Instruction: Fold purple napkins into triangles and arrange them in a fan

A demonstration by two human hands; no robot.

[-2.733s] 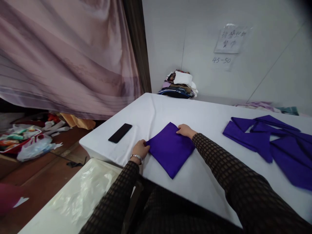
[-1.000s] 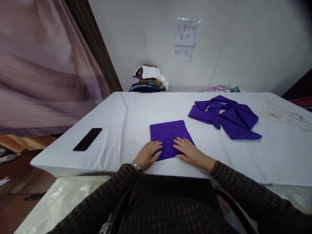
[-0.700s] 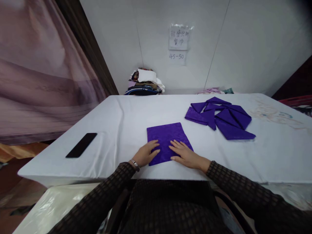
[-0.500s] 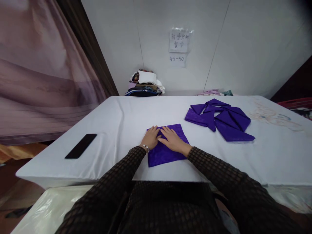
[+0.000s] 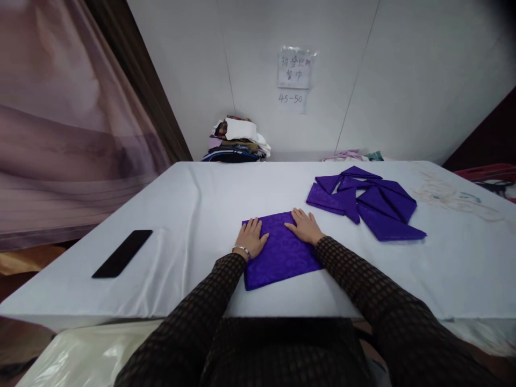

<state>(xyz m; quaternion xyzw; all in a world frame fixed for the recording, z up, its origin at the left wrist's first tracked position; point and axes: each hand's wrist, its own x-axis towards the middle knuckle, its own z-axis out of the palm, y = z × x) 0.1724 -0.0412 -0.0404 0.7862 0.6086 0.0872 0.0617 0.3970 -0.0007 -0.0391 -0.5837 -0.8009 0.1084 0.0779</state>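
Note:
A purple patterned cloth napkin (image 5: 280, 250) lies flat on the white-covered table (image 5: 226, 188), near its front edge, in a roughly square shape. My left hand (image 5: 252, 236) rests palm down on its left side, fingers stretched out. On the far right part of the napkin, my right hand (image 5: 304, 226) also lies flat with its fingers spread. Both hands press on the cloth without gripping it. To the right, several folded purple napkins (image 5: 379, 201) are spread in an overlapping group.
A black phone-like slab (image 5: 123, 253) lies at the table's left. Behind the table is a stack of folded clothes (image 5: 237, 138) against the wall. A handwritten paper sign (image 5: 295, 69) hangs above. A pinkish curtain (image 5: 60, 107) hangs on the left.
My right hand has slid right, away from the left hand, across the napkin, and more of its middle now shows. My left hand stays on the left side. The view has shifted slightly.

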